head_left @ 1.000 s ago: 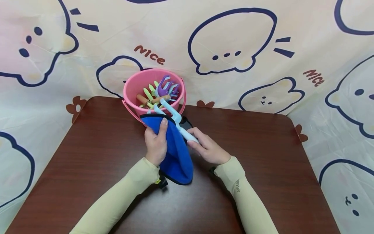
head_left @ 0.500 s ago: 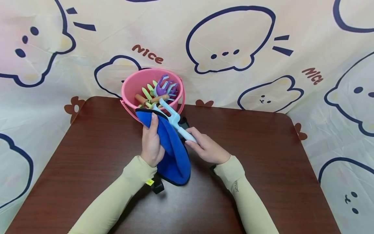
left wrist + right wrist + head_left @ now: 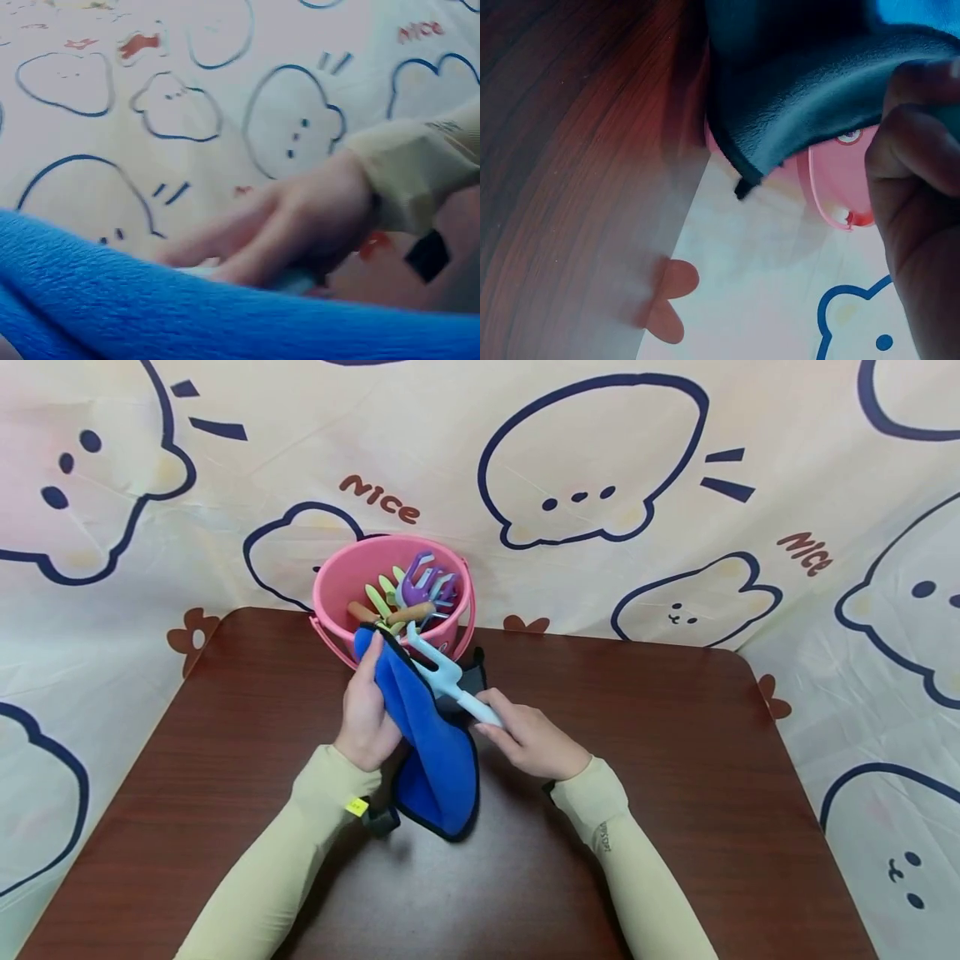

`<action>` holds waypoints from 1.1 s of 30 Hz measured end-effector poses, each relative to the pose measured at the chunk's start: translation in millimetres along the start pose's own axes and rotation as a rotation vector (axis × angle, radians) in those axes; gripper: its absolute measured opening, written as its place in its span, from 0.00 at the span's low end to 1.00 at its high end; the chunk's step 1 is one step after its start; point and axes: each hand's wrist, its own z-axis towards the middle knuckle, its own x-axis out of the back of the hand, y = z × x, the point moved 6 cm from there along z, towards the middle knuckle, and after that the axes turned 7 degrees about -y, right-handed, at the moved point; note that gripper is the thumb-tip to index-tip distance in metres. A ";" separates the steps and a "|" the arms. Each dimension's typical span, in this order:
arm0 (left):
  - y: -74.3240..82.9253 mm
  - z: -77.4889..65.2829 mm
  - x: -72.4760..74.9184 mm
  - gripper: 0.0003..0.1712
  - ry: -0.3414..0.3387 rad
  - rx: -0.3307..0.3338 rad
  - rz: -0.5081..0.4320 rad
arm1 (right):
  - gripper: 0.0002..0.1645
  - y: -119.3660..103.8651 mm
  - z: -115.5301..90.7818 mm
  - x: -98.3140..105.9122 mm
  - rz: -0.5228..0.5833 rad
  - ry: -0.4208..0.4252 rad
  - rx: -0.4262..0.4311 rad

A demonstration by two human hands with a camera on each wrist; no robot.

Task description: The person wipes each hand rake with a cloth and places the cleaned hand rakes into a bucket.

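Observation:
My left hand [image 3: 367, 714] grips a blue cloth [image 3: 438, 760] with black edging near its top end, the thumb lying on the blue face. The rest of the cloth hangs in a fold towards me. My right hand [image 3: 534, 739] holds a light blue toy garden fork [image 3: 448, 681] by its handle, the prongs pointing to the bucket and partly behind the cloth. In the left wrist view the cloth [image 3: 225, 315] fills the bottom, with the right hand [image 3: 300, 221] beyond it. The right wrist view shows the cloth's dark side [image 3: 810, 97] near the right hand [image 3: 922, 172].
A pink bucket [image 3: 341, 581] with its handle down stands at the back of the brown table [image 3: 637, 777]. Inside lie a purple claw-like piece [image 3: 418, 585], green pieces and brown handles. A cartoon-printed sheet [image 3: 585, 452] hangs behind and along the sides.
My left hand has moved left and slightly away from me, drawing the cloth's top end with it. The fork has come back a little towards me; my right hand has barely moved.

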 end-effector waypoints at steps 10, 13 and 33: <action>23.4 -1.6 -4.5 0.21 -0.074 0.017 0.229 | 0.20 -9.9 -7.8 5.7 0.020 -0.033 -0.009; 30.7 -3.9 -4.4 0.24 -0.005 -0.065 0.319 | 0.20 -14.1 -11.7 9.7 0.032 -0.044 0.021; -27.0 -12.8 -15.9 0.44 -0.237 -0.025 0.297 | 0.15 -13.5 -6.6 11.4 0.220 0.132 0.118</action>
